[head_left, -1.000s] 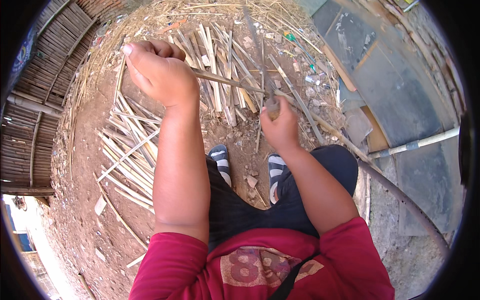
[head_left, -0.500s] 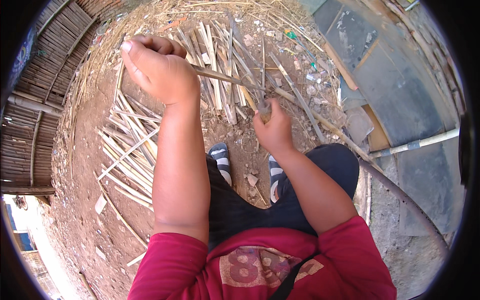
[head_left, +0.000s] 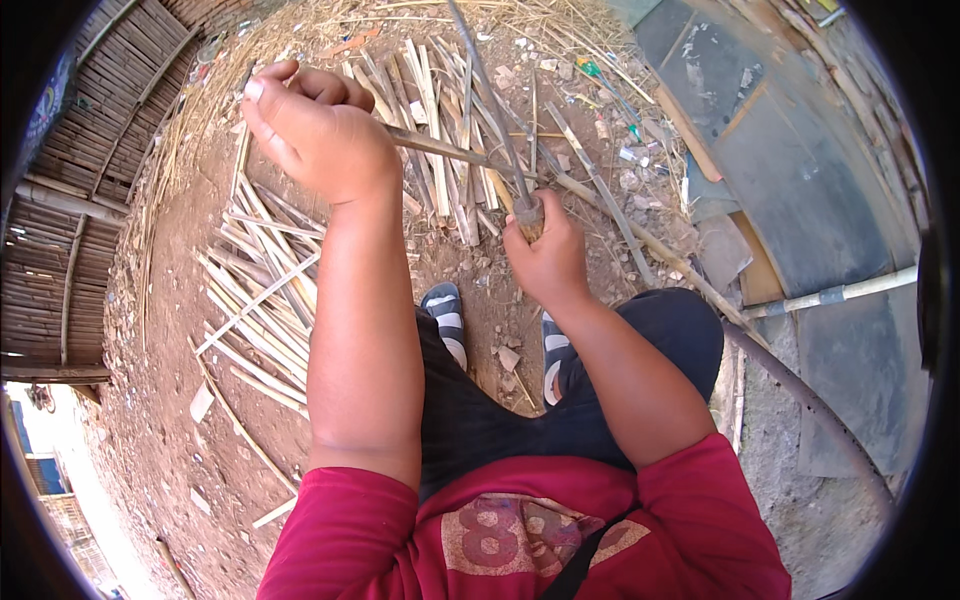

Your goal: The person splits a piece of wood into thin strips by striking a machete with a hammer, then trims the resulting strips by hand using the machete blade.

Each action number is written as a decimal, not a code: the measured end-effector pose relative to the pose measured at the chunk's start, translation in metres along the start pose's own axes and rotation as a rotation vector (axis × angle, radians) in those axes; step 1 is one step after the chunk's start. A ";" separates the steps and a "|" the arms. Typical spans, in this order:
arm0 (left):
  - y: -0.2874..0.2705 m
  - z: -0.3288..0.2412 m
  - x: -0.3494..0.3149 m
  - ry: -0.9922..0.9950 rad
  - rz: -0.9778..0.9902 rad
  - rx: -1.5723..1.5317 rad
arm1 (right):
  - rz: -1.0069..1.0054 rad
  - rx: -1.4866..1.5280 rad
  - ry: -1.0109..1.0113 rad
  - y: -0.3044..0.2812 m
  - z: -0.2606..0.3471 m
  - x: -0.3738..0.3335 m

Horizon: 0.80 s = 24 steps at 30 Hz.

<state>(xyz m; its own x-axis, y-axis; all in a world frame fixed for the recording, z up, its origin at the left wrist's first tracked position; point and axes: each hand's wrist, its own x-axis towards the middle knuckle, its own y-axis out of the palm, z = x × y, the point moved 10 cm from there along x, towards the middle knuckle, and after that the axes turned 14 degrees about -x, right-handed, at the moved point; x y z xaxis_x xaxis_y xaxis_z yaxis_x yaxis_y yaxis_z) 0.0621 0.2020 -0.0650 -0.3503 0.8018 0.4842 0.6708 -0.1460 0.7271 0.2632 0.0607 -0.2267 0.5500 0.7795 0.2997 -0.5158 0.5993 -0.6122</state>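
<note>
My left hand (head_left: 325, 135) is raised at the upper left, its fingers curled round a bamboo strip (head_left: 440, 148). From behind the wrist, the strip runs right and slightly down; the part inside the grip is hidden. My right hand (head_left: 548, 255) is closed on the short wooden handle of a long-bladed knife (head_left: 490, 95). Its narrow dark blade points away and to the left, crossing the strip near the strip's right end. Whether blade and strip touch, I cannot tell.
Split bamboo strips lie in one pile (head_left: 430, 130) ahead and another pile (head_left: 255, 280) at left. A long bamboo pole (head_left: 640, 235) slants across the ground at right, near dark sheets (head_left: 800, 190). A woven bamboo wall (head_left: 60, 270) stands at far left; my sandalled feet (head_left: 445, 320) are below.
The knife blade, smeared by motion earlier, now shows sharply. Both hands stay in nearly the same places, and the strip remains in the left hand.
</note>
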 end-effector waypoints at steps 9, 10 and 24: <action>0.004 0.004 -0.004 -0.004 0.001 -0.003 | 0.423 -0.279 0.321 0.053 -0.072 -0.009; -0.002 0.008 -0.002 -0.023 -0.037 -0.013 | 0.336 -0.245 0.331 0.043 -0.070 -0.008; 0.007 0.010 -0.008 -0.069 0.000 -0.024 | 0.286 -0.321 0.260 0.055 -0.078 -0.008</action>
<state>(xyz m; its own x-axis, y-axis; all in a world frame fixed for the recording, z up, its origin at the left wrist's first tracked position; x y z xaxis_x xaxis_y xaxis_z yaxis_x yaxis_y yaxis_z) 0.0761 0.2002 -0.0687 -0.3034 0.8398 0.4503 0.6547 -0.1597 0.7389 0.2819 0.0737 -0.3201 0.5823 0.8090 -0.0800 -0.4644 0.2503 -0.8495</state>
